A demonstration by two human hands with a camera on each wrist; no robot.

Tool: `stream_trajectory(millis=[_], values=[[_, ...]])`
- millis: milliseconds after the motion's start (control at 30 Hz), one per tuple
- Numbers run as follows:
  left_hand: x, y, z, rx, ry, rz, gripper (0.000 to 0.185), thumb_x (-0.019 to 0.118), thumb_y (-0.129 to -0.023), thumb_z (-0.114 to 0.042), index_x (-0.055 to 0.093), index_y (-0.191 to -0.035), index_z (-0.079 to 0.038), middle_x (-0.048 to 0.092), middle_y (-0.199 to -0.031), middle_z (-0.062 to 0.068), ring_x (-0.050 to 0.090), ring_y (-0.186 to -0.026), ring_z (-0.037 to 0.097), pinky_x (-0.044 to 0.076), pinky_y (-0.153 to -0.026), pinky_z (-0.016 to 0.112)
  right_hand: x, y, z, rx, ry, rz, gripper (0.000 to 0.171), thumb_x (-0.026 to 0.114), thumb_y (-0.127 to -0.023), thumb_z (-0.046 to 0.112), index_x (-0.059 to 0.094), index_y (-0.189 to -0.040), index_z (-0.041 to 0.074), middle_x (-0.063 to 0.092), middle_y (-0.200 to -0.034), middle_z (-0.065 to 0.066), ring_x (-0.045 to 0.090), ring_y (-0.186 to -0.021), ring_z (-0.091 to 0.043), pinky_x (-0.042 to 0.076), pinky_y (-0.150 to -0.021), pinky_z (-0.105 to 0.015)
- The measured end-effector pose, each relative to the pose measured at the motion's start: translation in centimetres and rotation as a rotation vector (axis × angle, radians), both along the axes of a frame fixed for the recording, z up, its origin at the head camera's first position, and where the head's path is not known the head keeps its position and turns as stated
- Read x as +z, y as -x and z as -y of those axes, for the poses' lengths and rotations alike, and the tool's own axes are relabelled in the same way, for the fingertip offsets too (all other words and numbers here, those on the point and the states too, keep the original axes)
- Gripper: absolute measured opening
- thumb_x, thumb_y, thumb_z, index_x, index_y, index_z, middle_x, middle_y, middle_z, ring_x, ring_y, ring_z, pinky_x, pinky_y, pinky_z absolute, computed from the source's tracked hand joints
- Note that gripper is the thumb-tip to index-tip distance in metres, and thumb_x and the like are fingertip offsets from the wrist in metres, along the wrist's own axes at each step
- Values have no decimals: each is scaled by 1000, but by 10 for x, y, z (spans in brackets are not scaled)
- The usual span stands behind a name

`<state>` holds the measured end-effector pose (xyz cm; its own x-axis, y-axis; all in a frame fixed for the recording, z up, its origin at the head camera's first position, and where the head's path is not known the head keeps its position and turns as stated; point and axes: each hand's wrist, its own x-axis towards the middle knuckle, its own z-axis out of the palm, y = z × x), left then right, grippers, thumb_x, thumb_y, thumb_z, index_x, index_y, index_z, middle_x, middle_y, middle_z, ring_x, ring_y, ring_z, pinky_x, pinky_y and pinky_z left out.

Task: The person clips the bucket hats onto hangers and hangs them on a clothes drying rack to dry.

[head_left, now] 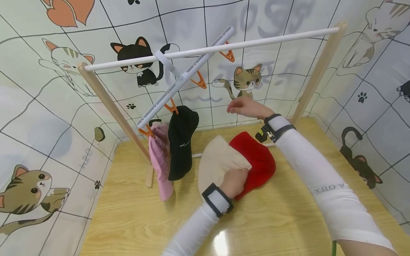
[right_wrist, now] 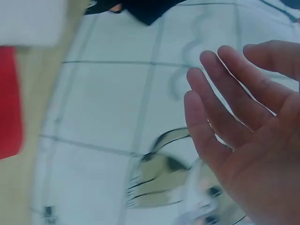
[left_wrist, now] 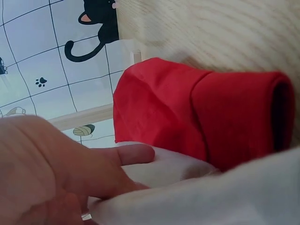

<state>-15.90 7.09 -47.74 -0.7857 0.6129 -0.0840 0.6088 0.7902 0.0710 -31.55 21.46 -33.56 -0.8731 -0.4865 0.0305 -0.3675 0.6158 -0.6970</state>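
Meanwhile, the left hand [head_left: 235, 182] is gripping the cream hat [head_left: 215, 163] lying against the red hat [head_left: 257, 160]; the right hand [head_left: 245, 107], fingers spread, is hovering beyond both, empty.

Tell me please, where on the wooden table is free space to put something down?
The table is bare along its near edge, in front of the pink cap and the left hand. A second bare patch lies right of the red hat, partly under the right forearm. The middle is crowded: the beige hat, the red hat and the hanging black cap.
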Motion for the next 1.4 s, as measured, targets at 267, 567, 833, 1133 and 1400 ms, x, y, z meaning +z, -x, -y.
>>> stream_trajectory(millis=[267, 567, 833, 1133, 1400], values=[[-6, -1, 2, 6, -34, -8, 26, 75, -83, -14, 59, -105, -13, 61, -79, 2, 59, -69, 14, 45, -53, 24, 48, 13, 36, 14, 92, -115, 31, 52, -99, 14, 57, -127, 1, 59, -123, -15, 54, -113, -27, 42, -96, -40], [-7, -4, 4, 0, -37, -25, 24, 74, -83, -13, 59, -101, -13, 62, -79, 2, 60, -70, 15, 46, -52, 24, 77, 17, 62, -5, 249, -114, 50, 58, -97, 19, 45, -142, 2, 53, -137, -11, 49, -125, -21, 39, -101, -34], [-12, -2, 4, 12, -54, 23, 27, 75, -83, -14, 60, -105, -12, 62, -82, 2, 59, -71, 15, 46, -53, 25, 82, 16, 81, -30, 377, -98, 44, 58, -98, 19, 50, -139, 5, 56, -134, -9, 50, -123, -20, 39, -101, -35], [-12, -3, 5, 17, -85, 19, 27, 77, -81, -14, 60, -103, -12, 61, -81, 2, 59, -71, 14, 47, -53, 24, 77, 20, 90, -55, 503, -116, 35, 57, -97, 13, 57, -130, 1, 62, -124, -13, 59, -112, -19, 44, -94, -32], [-12, -2, 4, 31, -87, 43, 26, 75, -82, -14, 60, -103, -11, 61, -81, 2, 58, -69, 14, 46, -53, 24, 66, 20, 85, -23, 526, -95, 33, 58, -97, 10, 58, -128, 0, 62, -123, -15, 59, -111, -20, 43, -96, -34]])
